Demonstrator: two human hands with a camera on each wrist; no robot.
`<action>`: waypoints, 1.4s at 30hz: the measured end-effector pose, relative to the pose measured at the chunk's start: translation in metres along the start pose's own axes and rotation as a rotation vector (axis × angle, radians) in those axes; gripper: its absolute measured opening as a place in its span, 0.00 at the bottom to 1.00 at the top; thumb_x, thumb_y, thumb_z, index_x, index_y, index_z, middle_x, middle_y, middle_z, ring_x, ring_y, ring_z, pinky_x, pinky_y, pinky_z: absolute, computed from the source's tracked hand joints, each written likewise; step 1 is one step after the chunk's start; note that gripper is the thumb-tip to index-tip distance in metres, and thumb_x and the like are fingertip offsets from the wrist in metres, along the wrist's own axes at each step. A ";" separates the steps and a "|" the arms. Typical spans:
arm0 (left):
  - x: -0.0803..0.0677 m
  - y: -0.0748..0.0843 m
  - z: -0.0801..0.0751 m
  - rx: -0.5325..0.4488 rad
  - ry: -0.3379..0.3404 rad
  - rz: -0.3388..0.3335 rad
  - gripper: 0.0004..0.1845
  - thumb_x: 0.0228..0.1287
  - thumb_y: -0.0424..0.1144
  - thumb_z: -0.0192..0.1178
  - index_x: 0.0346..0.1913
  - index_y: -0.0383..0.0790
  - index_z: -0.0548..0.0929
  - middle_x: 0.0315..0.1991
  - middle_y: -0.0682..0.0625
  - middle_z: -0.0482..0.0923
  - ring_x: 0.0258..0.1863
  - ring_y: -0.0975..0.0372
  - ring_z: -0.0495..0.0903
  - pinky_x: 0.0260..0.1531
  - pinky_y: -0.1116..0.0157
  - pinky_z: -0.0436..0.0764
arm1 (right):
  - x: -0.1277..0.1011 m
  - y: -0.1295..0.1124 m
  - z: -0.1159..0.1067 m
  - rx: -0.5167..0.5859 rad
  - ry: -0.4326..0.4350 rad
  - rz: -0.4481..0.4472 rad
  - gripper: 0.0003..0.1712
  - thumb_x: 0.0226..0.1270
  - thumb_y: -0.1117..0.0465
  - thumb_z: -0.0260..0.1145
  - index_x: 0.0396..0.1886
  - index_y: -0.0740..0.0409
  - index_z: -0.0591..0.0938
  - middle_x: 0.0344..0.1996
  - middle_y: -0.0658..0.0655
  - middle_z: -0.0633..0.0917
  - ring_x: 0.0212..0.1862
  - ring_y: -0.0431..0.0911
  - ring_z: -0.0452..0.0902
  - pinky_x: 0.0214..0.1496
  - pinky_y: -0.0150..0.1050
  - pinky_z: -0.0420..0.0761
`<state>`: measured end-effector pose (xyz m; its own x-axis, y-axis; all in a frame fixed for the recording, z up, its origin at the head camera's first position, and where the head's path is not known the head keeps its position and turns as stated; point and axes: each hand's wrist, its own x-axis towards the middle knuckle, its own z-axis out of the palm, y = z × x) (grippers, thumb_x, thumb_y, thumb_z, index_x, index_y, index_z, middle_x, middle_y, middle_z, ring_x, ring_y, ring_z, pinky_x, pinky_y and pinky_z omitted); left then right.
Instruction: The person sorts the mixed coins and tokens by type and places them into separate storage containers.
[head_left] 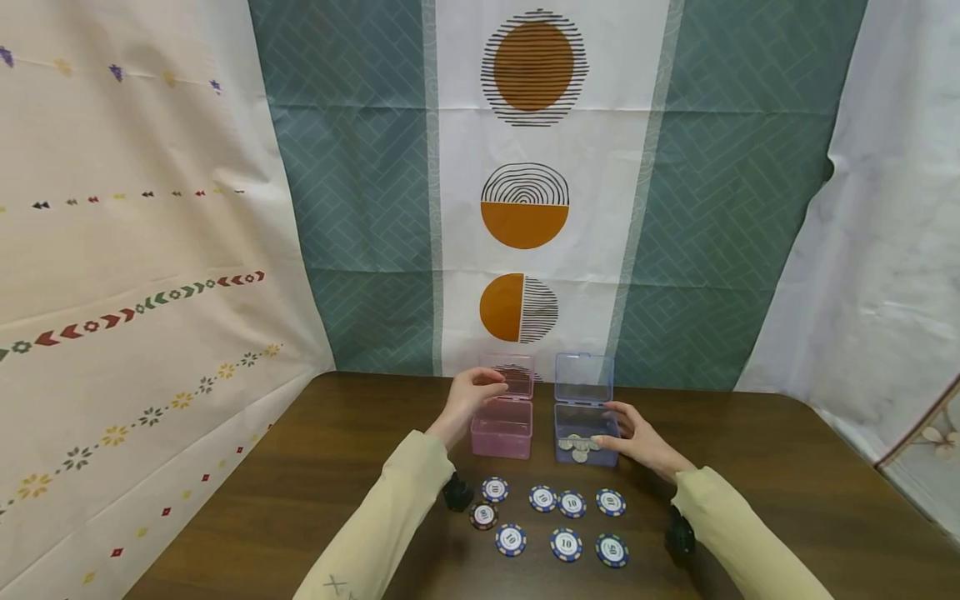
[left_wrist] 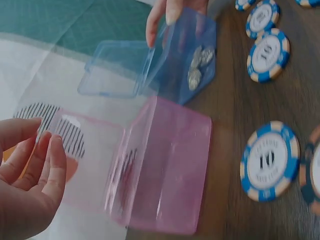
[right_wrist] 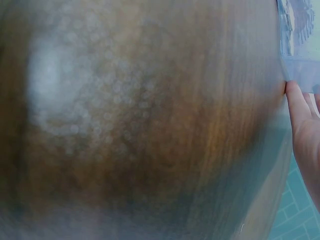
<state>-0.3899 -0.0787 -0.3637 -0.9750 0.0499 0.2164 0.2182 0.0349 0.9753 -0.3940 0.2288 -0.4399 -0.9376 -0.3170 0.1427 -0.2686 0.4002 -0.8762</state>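
Gripping a translucent blue plastic box (head_left: 567, 453) is the right hand (head_left: 637, 437); the loosely curled left hand (head_left: 467, 402) hovers by a translucent pink plastic box (head_left: 501, 446). Left wrist view shows silver coins (left_wrist: 194, 78) the right wrist view misses. A narrow gap separates the boxes.

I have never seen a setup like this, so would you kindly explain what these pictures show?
There is no machine, only someone working bare-handed. The wide picture comes from a camera on the head, the two closer ones from the wrists. On the wooden table, poker chips lie before an open pink box and an open blue box holding coins. The right hand grips the blue box; the left hand is by the pink box's raised lid, though I cannot tell whether they touch.
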 end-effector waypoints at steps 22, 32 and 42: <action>0.004 -0.035 -0.033 0.133 0.041 0.070 0.14 0.54 0.34 0.64 0.42 0.28 0.78 0.37 0.42 0.77 0.38 0.53 0.75 0.41 0.58 0.75 | 0.001 0.002 0.000 0.014 -0.008 -0.011 0.44 0.57 0.54 0.66 0.66 0.60 0.52 0.63 0.69 0.56 0.64 0.65 0.43 0.59 0.60 0.51; 0.003 -0.051 -0.038 0.283 -0.048 0.005 0.34 0.45 0.41 0.71 0.54 0.33 0.67 0.53 0.39 0.67 0.53 0.47 0.65 0.50 0.50 0.66 | 0.001 0.000 0.001 0.008 -0.005 0.003 0.44 0.57 0.53 0.66 0.66 0.59 0.52 0.63 0.68 0.56 0.64 0.65 0.43 0.59 0.60 0.51; 0.000 -0.062 -0.049 0.276 -0.210 -0.052 0.43 0.44 0.39 0.71 0.62 0.35 0.59 0.62 0.37 0.58 0.59 0.45 0.58 0.54 0.47 0.61 | 0.000 -0.002 0.001 -0.006 0.005 0.018 0.44 0.57 0.53 0.66 0.66 0.60 0.52 0.63 0.69 0.56 0.64 0.65 0.44 0.59 0.60 0.51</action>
<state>-0.4059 -0.1295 -0.4223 -0.9616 0.2445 0.1245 0.1991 0.3096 0.9298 -0.3934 0.2277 -0.4387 -0.9436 -0.3050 0.1291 -0.2528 0.4113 -0.8758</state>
